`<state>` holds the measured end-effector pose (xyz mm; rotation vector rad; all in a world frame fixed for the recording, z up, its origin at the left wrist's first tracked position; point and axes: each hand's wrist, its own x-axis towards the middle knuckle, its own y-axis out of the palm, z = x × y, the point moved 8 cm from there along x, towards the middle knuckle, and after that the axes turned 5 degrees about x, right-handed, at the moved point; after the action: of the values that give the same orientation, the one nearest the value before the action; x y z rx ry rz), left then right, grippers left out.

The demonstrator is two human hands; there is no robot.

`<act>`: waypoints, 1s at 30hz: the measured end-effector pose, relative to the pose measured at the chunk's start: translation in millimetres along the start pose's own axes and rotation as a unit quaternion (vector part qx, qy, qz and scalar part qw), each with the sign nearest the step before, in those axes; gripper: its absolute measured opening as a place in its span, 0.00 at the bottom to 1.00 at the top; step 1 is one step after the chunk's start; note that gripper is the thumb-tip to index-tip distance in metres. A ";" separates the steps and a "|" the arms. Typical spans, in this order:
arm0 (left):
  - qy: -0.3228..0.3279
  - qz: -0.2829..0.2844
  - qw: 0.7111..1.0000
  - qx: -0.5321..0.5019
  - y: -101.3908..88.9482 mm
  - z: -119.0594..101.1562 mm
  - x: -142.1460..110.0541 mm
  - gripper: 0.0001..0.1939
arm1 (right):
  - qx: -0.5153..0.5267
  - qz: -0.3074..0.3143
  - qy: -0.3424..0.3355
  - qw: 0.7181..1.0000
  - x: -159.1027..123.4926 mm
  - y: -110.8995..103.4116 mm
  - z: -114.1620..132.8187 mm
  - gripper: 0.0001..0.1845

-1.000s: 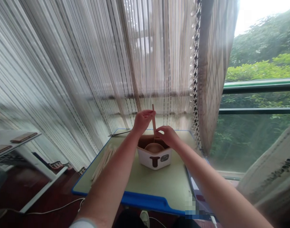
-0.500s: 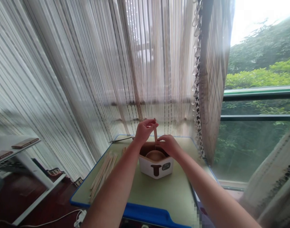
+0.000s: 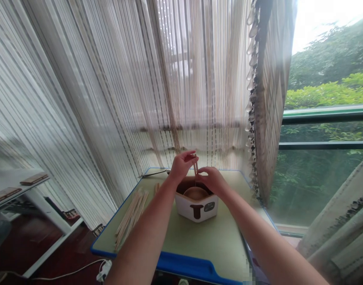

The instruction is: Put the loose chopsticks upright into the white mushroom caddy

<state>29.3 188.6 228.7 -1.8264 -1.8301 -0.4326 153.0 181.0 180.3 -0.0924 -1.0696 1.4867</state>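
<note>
My left hand (image 3: 183,166) pinches the top of an upright wooden stick (image 3: 195,168), and my right hand (image 3: 211,181) holds it lower down from the other side. The stick stands above a white box (image 3: 196,209) with a brown inside and a dark T-shaped mark. A round tan bowl (image 3: 195,193) sits inside the box, and the stick's lower end is hard to make out above it. To the left lies a loose bundle of wooden sticks (image 3: 130,217), partly behind my left forearm. A few short sticks (image 3: 156,189) lie beyond it.
The box and sticks lie on a pale green mat (image 3: 205,245) with a blue rim (image 3: 184,266). A thin metal tool (image 3: 154,173) lies at its far edge. Striped curtains (image 3: 199,79) hang behind, beside a window railing (image 3: 324,114). A white shelf (image 3: 18,186) stands left.
The stick shows less of its length above the box than a second ago, and both hands sit lower. The whole view has shifted as my head tilted.
</note>
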 end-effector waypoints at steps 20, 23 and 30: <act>0.010 -0.138 0.990 0.040 -37.3 4.1 -39.9 0.18 | -0.025 -0.135 -0.022 0.990 -10.5 -28.6 23.2 0.14; -0.007 -0.257 0.963 0.083 -89.4 15.7 -67.7 0.17 | 0.003 -0.244 -0.070 0.967 -32.3 -44.2 65.0 0.13; -0.109 -0.361 0.917 0.130 -186.5 86.1 -146.0 0.20 | 0.164 -0.116 -0.155 0.967 -77.7 45.3 142.8 0.14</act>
<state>-172.5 108.4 100.8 -1.0035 -2.5551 -0.2189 51.4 46.7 192.5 0.4987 -1.0241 1.4707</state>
